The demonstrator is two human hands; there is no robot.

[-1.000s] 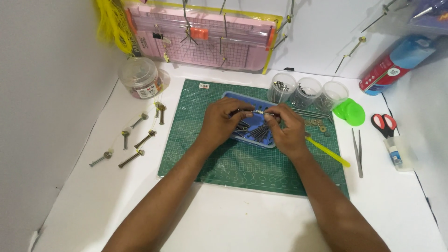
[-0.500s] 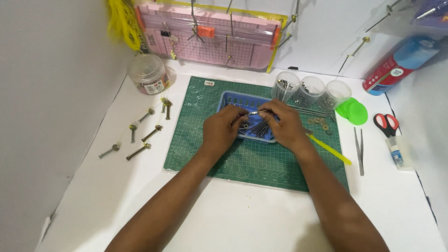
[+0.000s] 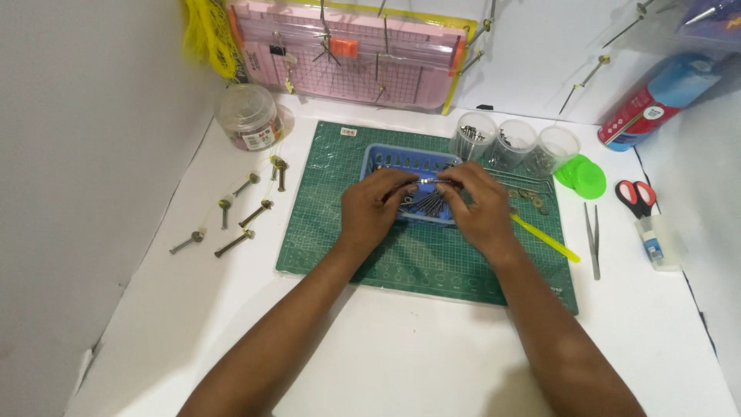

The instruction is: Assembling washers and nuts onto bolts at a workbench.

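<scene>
My left hand (image 3: 374, 205) and my right hand (image 3: 478, 205) meet over a small blue basket (image 3: 401, 162) that stands on a green cutting mat (image 3: 432, 255). Between the fingertips of both hands is a thin metal bolt (image 3: 427, 182), held level above the basket. Several dark bolts lie in the basket, partly hidden by my hands. Whether a nut sits on the held bolt is too small to tell.
Several assembled bolts (image 3: 239, 212) lie on the white table left of the mat, near a lidded jar (image 3: 248, 117). Three clear cups of hardware (image 3: 513, 143), green lids (image 3: 583, 176), a yellow stick (image 3: 544, 238), tweezers (image 3: 593, 239), scissors (image 3: 637, 194) and a pink board (image 3: 347, 54) surround the mat.
The view has shifted slightly, so everything sits a little further right and lower. My hands stay over the basket, fingers working the bolt, with no clear change in grip.
</scene>
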